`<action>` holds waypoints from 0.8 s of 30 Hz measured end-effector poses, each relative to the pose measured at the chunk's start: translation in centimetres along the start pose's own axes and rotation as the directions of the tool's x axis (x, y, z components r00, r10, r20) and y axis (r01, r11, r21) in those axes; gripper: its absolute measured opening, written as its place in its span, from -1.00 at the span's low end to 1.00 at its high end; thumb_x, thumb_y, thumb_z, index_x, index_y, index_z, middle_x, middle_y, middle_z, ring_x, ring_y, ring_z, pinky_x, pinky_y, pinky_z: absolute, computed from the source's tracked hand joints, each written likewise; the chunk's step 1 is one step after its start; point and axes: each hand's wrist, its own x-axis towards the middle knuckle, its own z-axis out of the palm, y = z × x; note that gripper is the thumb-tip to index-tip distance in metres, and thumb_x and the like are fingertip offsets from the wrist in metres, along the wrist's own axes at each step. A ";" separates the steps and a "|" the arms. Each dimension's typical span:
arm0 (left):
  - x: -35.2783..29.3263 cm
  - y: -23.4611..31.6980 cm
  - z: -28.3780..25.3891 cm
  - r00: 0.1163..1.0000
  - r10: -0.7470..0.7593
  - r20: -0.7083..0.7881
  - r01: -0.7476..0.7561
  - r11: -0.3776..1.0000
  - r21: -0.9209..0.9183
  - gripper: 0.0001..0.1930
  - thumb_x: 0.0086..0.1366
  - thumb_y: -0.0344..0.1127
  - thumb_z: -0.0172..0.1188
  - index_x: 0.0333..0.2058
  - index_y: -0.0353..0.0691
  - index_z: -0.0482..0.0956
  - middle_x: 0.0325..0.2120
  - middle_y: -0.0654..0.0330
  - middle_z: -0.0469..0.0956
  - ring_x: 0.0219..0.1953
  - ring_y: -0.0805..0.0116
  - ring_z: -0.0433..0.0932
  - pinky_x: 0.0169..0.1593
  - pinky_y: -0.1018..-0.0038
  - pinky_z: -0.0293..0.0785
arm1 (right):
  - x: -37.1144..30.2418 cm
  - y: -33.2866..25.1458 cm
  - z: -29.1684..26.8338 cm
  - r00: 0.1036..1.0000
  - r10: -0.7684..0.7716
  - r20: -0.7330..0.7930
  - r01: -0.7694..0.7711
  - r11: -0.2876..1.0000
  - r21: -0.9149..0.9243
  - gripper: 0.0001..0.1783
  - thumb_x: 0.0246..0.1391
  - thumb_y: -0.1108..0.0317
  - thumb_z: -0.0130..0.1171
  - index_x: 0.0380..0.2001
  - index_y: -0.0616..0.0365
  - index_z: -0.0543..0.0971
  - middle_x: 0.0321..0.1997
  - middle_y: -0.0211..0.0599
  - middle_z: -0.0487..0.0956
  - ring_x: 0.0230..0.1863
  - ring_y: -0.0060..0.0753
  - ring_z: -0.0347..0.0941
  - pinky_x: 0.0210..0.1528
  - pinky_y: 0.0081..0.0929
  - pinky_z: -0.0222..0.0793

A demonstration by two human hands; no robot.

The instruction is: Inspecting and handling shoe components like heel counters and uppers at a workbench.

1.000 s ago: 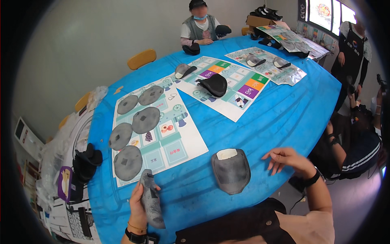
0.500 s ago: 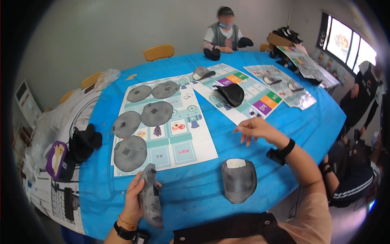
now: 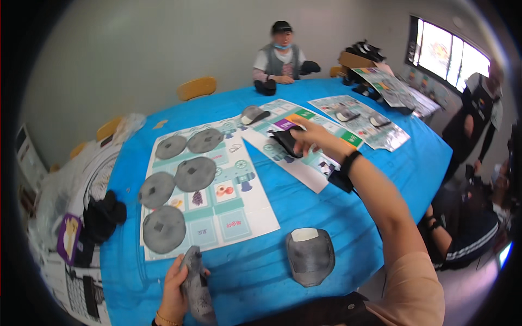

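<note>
My left hand [image 3: 175,283] is closed round a narrow grey mottled piece [image 3: 198,288], which looks soft and is seen nearly edge-on near the table's front edge. My right hand [image 3: 312,137] reaches across the table, its fingers closed on the right side of a black curved, cap-like piece [image 3: 281,140] and hiding part of it. This piece rests on a printed sheet [image 3: 311,176]. Between my arms lies a grey shield-shaped piece [image 3: 311,258] with a white strip along its far end.
Several grey round pieces [image 3: 164,229] with diamond patches lie on another printed sheet [image 3: 255,217]. A grey-and-black cap-like piece [image 3: 253,114] sits beyond. Black items and a purple-rimmed container [image 3: 69,239] stand left. A person [image 3: 283,57] sits opposite; others are at right.
My right hand has moved forward and left from above the bare blue cover to the black cap-like piece. My left hand keeps its hold. The view has shifted slightly.
</note>
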 end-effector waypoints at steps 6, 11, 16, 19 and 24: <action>0.0 0.3 -0.4 0.995 0.102 -0.025 -0.099 0.991 0.092 -0.56 0.42 -0.11 0.06 0.10 -0.33 0.34 -0.27 -0.10 0.60 -0.37 0.31 0.61 -0.31 0.48 0.60 | 2.6 7.6 -1.2 0.927 0.023 -0.375 -0.037 0.999 -0.029 -0.37 0.05 0.27 0.14 0.20 0.35 0.43 -0.40 -0.11 0.67 -0.54 -0.37 0.60 -0.46 -0.49 0.50; 0.5 0.2 -0.5 0.997 0.054 -0.060 -0.051 0.997 0.057 -0.62 0.44 -0.19 0.07 0.07 -0.33 0.34 -0.26 -0.12 0.60 -0.35 0.33 0.61 -0.28 0.50 0.60 | 2.0 13.0 -1.1 0.890 0.335 -0.310 -0.219 0.909 0.355 -0.42 0.11 0.17 0.29 0.08 0.37 0.48 -0.27 -0.15 0.61 -0.52 -0.42 0.59 -0.49 -0.55 0.44; 0.8 0.2 -0.2 0.997 0.055 -0.047 -0.054 0.998 0.040 -0.66 0.45 -0.19 0.08 0.03 -0.30 0.37 -0.26 -0.11 0.61 -0.35 0.35 0.61 -0.27 0.52 0.58 | 5.4 11.9 -1.2 0.939 0.249 -0.237 -0.181 0.944 0.276 -0.42 0.03 -0.04 0.43 -0.24 0.34 0.58 -0.37 -0.23 0.59 -0.53 -0.48 0.50 -0.60 -0.53 0.25; 0.8 0.3 -0.1 0.996 0.054 -0.071 -0.051 0.998 0.042 -0.67 0.44 -0.20 0.10 0.02 -0.29 0.37 -0.26 -0.11 0.61 -0.34 0.35 0.61 -0.26 0.52 0.58 | 7.5 11.6 -0.6 0.909 0.386 -0.154 -0.379 0.922 0.077 -0.48 0.00 -0.03 0.46 -0.39 0.29 0.59 -0.42 -0.25 0.59 -0.60 -0.45 0.49 -0.64 -0.51 0.19; 0.9 0.2 -0.3 0.996 0.056 -0.063 -0.054 0.998 0.039 -0.69 0.42 -0.19 0.14 -0.04 -0.28 0.37 -0.27 -0.10 0.61 -0.32 0.33 0.61 -0.24 0.49 0.58 | 7.6 11.5 1.6 0.932 0.343 -0.118 -0.327 0.935 0.135 -0.65 0.06 0.22 0.39 -0.33 0.34 0.57 -0.50 -0.11 0.64 -0.61 -0.33 0.60 -0.62 -0.41 0.36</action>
